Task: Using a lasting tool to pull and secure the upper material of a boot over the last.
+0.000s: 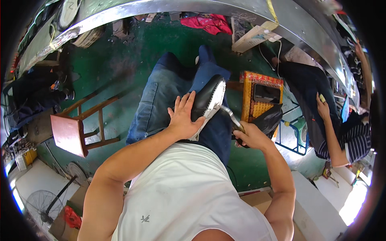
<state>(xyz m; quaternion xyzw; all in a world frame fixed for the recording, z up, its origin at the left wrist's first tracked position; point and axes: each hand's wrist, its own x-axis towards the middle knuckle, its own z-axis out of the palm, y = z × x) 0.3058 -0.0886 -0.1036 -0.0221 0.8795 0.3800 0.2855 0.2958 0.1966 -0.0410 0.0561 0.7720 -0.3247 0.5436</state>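
Observation:
A black leather shoe [201,95] lies tilted across my lap, its whitish underside [216,96] turned to the right, with a jagged, pleated border along the black upper. My left hand [183,116] rests on the shoe's black side, fingers stretched and spread, thumb reaching toward the pale edge. My right hand [254,135] is closed around the handle of a hand tool with a curved metal shank [232,115]. The tip of that shank meets or nearly meets the shoe's underside edge; whether they touch I cannot tell.
A wooden stool [68,134] stands at left. To my right, a dark phone [267,93] and a black bag [267,119] lie on a beaded seat [250,86]. A metal-edged bench [225,8] spans the far side. Another person [337,132] sits at right. A fan [44,207] is at lower left.

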